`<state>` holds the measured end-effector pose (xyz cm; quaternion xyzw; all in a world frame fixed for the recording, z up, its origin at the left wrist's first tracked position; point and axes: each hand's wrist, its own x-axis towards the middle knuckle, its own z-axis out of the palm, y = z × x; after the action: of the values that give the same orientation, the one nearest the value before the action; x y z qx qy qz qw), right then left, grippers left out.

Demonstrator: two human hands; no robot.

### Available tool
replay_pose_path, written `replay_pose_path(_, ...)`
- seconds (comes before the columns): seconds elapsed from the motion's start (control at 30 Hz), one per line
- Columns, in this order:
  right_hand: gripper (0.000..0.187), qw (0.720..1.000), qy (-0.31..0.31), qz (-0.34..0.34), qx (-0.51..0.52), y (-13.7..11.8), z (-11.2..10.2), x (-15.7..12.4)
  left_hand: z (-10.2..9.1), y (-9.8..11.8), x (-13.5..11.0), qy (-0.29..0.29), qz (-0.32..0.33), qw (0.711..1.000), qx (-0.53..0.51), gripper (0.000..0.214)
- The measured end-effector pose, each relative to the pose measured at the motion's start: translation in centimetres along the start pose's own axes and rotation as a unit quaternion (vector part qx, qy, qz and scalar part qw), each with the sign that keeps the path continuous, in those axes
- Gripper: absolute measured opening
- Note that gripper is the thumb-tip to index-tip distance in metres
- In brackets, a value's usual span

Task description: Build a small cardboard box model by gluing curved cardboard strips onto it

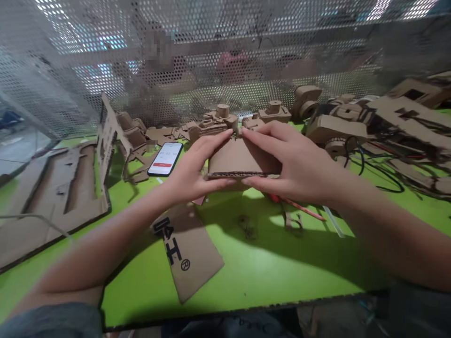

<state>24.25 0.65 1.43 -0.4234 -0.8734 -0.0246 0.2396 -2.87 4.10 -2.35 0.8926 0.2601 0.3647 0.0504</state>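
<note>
Short grey sleeve (52,321) on left arm (116,244); left hand (193,166), right hand (296,159) bare, ringless; dark garment (207,329), blurred lettering (243,323).

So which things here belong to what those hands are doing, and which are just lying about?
Seemingly in use:
the cardboard piece, held between the left hand and the right hand

Probably just lying about:
the phone
the cardboard sheet with black print
the large cardboard panel on the left
</note>
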Motion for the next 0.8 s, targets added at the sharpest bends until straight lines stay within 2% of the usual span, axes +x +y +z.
replay_pose_path(0.13, 0.081, 1.000, -0.021, 0.004, -0.012, 0.06, 0.09, 0.35, 0.48, -0.34, 0.08, -0.003, -0.025, 1.000, -0.015, 0.095)
replay_pose_path(0.4, 0.070, 1.000, -0.015, -0.012, -0.019, 0.11, -0.08, 0.27, 1.04, -0.47, 0.01, 0.008, -0.078, 0.994, -0.080, 0.099)
replay_pose_path(0.8, 0.068, 1.000, -0.012, 0.005, -0.003, 0.55, -0.30, 0.77, 0.86, -0.18, 0.31, 0.017, -0.065, 0.994, -0.082, 0.081)
